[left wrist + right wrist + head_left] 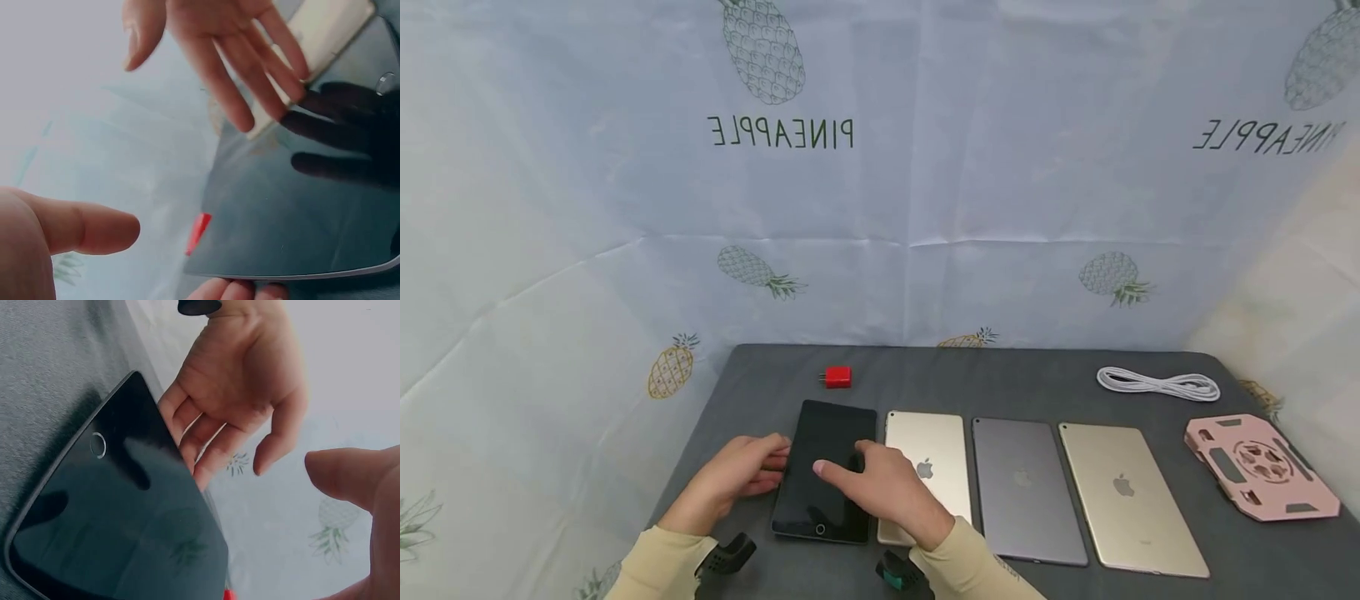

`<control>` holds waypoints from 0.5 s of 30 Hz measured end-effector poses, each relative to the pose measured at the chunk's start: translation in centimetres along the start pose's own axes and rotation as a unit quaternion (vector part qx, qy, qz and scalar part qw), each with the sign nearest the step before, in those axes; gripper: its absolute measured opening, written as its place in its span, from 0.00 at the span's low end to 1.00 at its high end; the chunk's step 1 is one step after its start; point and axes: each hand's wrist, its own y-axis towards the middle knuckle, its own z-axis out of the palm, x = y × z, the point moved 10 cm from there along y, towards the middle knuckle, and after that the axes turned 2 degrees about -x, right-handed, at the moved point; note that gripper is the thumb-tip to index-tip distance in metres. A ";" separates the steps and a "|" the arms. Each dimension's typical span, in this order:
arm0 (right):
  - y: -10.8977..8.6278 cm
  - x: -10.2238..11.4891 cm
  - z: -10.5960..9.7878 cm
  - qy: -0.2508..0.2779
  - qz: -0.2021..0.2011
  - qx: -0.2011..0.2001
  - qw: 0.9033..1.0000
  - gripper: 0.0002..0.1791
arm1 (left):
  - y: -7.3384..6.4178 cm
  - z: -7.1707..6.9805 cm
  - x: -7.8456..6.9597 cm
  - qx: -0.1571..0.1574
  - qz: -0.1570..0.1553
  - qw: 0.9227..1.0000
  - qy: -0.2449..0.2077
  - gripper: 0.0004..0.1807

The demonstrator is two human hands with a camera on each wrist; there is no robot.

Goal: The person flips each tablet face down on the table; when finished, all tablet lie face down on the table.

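A tablet with a black screen lies face up at the left of the row, its round home button toward the near edge. My left hand is at its left side, fingertips right at the long edge and the thumb held away. From the other side, my right hand reaches over the right edge, thumb stretched out above the glass. In the left wrist view the right hand's fingers point down beside the tablet and are mirrored in the screen. The left hand's fingers look fairly straight in the right wrist view.
Right of the black tablet lie a gold tablet, a grey tablet and another gold tablet, backs up. Behind are a red charger plug and a bundled white cable. A pink case sits far right on the grey table.
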 end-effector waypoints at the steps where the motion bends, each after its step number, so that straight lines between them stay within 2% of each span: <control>1: 0.1 0.0 -0.1 0.001 0.006 -0.003 1.000 0.51 | -0.1 -0.1 -0.3 0.004 0.003 1.000 0.000 0.31; 7: 0.5 0.2 -0.5 -0.003 0.030 -0.012 0.999 0.53 | -0.8 -0.1 -1.9 0.015 0.025 1.000 0.009 0.32; 15: 0.6 0.7 -0.1 -0.011 0.036 0.000 0.999 0.58 | -1.9 0.2 -3.8 -0.002 0.048 0.999 -0.006 0.29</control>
